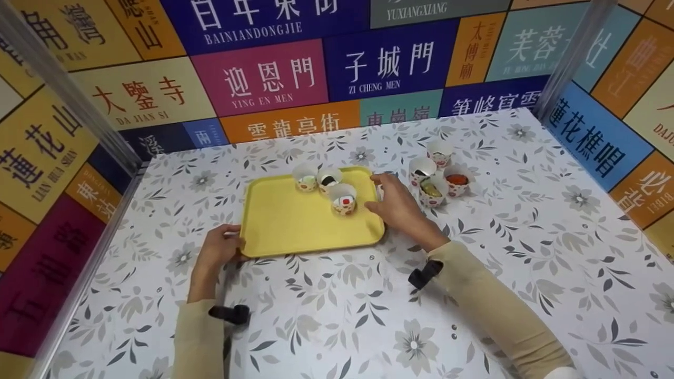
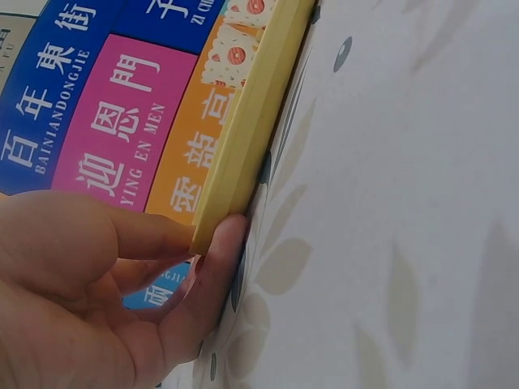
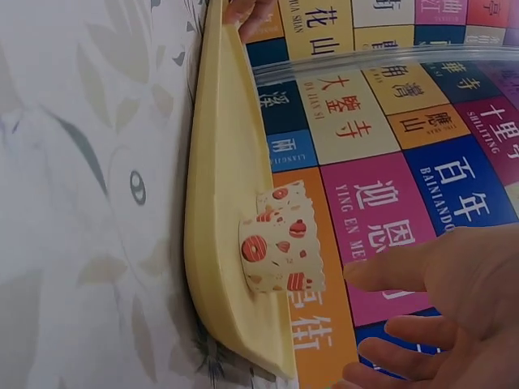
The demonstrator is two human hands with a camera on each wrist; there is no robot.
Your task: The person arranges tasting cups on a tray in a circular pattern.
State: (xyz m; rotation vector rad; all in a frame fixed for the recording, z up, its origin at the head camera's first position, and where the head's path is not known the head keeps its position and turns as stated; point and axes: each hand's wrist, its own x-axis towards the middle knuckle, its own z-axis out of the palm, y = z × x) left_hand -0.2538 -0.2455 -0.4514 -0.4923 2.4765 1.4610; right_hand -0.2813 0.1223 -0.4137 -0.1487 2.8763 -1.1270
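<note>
A yellow tray (image 1: 295, 226) lies on the patterned table, tilted slightly in the head view. My left hand (image 1: 218, 247) pinches its near left corner; in the left wrist view the thumb and fingers (image 2: 154, 235) grip the rim from both sides. Three printed paper cups stand toward the tray's far right: one with pale contents (image 1: 305, 183), one with something dark (image 1: 329, 181), and one with a red-and-white piece (image 1: 345, 201). My right hand (image 1: 403, 210) hovers by the tray's right edge, fingers extended beside the nearest cup (image 3: 280, 251), holding nothing.
Right of the tray several more paper cups stand grouped, one with orange-red contents (image 1: 456, 181) and one with yellowish-green contents (image 1: 432, 192). A wall of coloured lettered panels (image 1: 258, 79) closes off the back, with clear posts at the corners.
</note>
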